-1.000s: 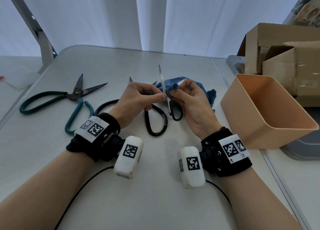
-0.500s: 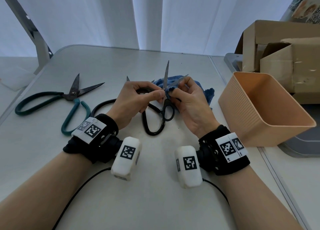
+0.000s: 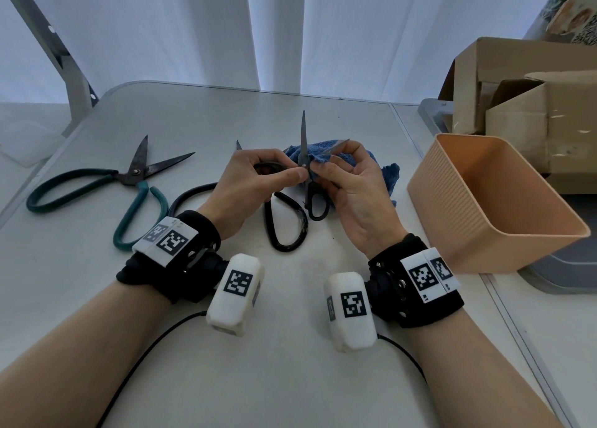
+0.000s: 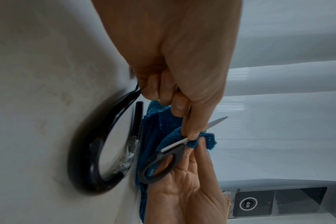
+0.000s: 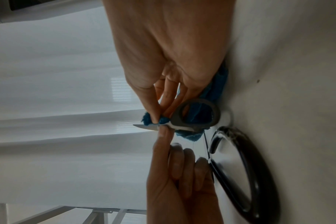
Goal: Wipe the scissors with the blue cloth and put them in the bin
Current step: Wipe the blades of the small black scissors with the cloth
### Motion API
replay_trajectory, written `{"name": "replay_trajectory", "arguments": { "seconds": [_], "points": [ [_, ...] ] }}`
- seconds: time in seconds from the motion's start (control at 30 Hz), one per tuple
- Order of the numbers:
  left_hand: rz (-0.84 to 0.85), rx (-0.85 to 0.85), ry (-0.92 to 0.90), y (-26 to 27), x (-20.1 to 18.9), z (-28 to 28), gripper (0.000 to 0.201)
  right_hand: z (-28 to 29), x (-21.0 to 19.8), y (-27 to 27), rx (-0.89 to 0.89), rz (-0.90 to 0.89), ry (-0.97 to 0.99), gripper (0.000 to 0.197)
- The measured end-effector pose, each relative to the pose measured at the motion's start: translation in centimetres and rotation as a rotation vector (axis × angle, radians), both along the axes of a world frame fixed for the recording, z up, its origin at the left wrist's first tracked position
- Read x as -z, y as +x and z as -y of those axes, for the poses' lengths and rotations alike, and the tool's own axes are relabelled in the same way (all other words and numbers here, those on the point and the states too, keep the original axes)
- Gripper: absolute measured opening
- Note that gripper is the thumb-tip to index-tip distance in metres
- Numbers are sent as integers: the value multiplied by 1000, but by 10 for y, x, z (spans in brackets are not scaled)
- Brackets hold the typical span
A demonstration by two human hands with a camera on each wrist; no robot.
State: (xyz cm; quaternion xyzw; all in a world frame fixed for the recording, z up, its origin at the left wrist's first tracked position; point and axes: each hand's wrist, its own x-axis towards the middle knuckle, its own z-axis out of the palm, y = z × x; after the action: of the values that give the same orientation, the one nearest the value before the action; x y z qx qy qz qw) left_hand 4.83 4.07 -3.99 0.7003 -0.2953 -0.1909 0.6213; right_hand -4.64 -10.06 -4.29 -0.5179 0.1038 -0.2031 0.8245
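- Head view, left hand (image 3: 252,182): fingers curled round one black loop of the small scissors (image 3: 315,198), thumb and forefinger pinched near the pivot.
- Right hand (image 3: 352,185): thumb and fingers pinched a fold of the blue cloth (image 3: 323,154) round one blade, close to the pivot; the second handle loop hung below, against the palm.
- Small scissors: held above the worktop (image 3: 290,379) with blades spread, one pointing up and away, the other angled to the right through the cloth.
- Blue cloth: the rest lay bunched on the worktop behind and under the right hand.
- Large black-handled scissors (image 3: 284,230): flat on the worktop just beneath both hands, tip hidden behind the left hand.
- Green-handled scissors (image 3: 139,182): flat on the worktop to the left, blades apart, well clear of the hands.
- Bin (image 3: 484,208): orange, ribbed, open-topped, on the worktop's right edge, nothing seen inside.
- Cardboard boxes (image 3: 523,111): stacked behind the bin.
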Motion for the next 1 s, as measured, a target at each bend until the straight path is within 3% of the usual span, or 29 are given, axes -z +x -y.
{"name": "replay_trajectory", "arguments": {
  "seconds": [0.87, 1.0],
  "points": [
    [0, 4, 0, -1, -1, 0, 14, 1, 5, 4, 30, -4, 28, 32],
    [-14, 4, -1, 0, -1, 0, 15, 0, 2, 4, 68, -53, 30, 24]
  ]
}}
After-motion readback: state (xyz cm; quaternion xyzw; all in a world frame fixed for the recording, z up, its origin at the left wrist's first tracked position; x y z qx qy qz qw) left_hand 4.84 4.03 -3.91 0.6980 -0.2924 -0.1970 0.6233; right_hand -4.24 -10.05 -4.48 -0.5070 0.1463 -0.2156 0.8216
